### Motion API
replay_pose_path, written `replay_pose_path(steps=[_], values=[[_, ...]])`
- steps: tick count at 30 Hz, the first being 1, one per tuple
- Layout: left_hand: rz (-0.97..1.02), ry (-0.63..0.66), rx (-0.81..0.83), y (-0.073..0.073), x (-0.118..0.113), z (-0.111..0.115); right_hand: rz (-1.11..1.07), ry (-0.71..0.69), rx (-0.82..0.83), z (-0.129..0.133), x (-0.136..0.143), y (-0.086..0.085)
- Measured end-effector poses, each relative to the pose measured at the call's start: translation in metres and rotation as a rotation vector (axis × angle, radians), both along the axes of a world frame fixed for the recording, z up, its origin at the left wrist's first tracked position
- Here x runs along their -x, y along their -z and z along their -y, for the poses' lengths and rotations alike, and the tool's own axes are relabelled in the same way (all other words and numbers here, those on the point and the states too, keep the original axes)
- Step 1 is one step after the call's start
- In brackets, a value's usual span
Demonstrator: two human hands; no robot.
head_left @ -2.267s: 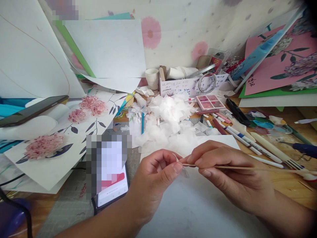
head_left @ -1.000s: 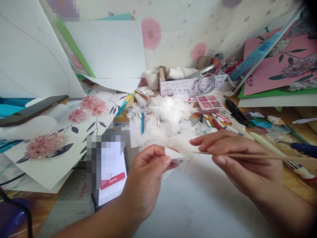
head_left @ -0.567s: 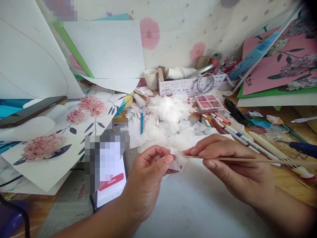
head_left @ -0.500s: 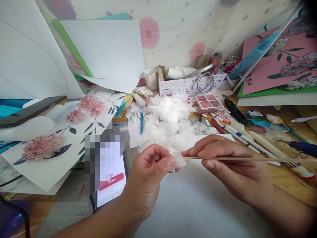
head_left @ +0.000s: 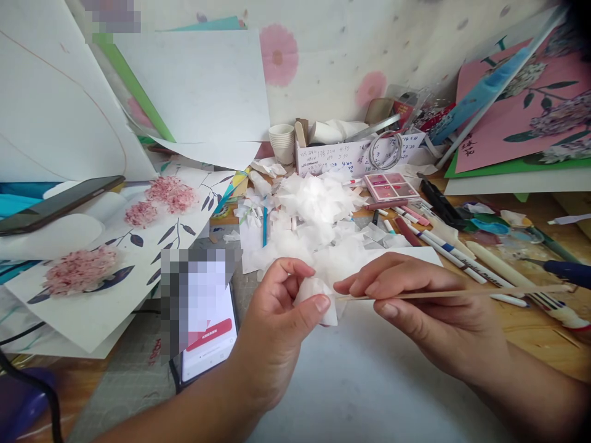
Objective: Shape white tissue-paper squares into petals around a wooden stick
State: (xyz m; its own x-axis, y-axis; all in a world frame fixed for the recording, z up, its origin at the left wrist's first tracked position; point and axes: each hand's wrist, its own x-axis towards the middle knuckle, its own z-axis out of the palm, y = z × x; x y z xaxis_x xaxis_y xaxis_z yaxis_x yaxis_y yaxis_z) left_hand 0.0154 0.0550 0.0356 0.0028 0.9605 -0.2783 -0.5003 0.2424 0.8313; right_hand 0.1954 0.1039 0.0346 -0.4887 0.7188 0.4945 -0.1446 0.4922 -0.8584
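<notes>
Between the thumb and fingers of my left hand (head_left: 281, 332) is a small piece of white tissue paper (head_left: 316, 297), bunched and curved. My right hand (head_left: 429, 307) pinches a thin wooden stick (head_left: 484, 293), whose left tip meets the tissue's right side. The stick's other end points right, past my wrist. Just beyond my hands lies a loose heap of white tissue pieces (head_left: 318, 200). Under both hands is a pale white surface (head_left: 369, 375).
A lit phone (head_left: 207, 332) lies left of my left arm, and a dark phone (head_left: 60, 203) farther left. Pink paper-petal flowers (head_left: 80, 271) sit on a drawn sheet. Markers (head_left: 452, 255), a colour palette (head_left: 391, 186) and stacked paper cups (head_left: 281, 143) stand behind and right.
The tissue piece has turned and spread into a rounder shape in my left fingers. My right hand has shifted slightly, and the stick's far end has tilted up.
</notes>
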Motion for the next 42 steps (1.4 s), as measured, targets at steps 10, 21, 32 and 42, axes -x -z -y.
replay_pose_path(steps=[10,21,32,42], values=[[0.016,0.121,0.008,0.0058,0.0017,0.0031,0.021,0.060,-0.047,-0.0007,-0.0001,0.0006],[-0.004,0.112,-0.055,0.0040,0.0014,-0.0013,-0.026,0.042,-0.004,0.0004,-0.0003,0.0008],[0.038,0.141,0.006,0.0054,0.0005,0.0007,-0.026,0.004,0.002,0.0002,-0.0007,0.0010],[0.208,0.171,0.055,0.0058,-0.0005,-0.0009,-0.016,-0.015,-0.042,0.0002,0.0004,-0.0010]])
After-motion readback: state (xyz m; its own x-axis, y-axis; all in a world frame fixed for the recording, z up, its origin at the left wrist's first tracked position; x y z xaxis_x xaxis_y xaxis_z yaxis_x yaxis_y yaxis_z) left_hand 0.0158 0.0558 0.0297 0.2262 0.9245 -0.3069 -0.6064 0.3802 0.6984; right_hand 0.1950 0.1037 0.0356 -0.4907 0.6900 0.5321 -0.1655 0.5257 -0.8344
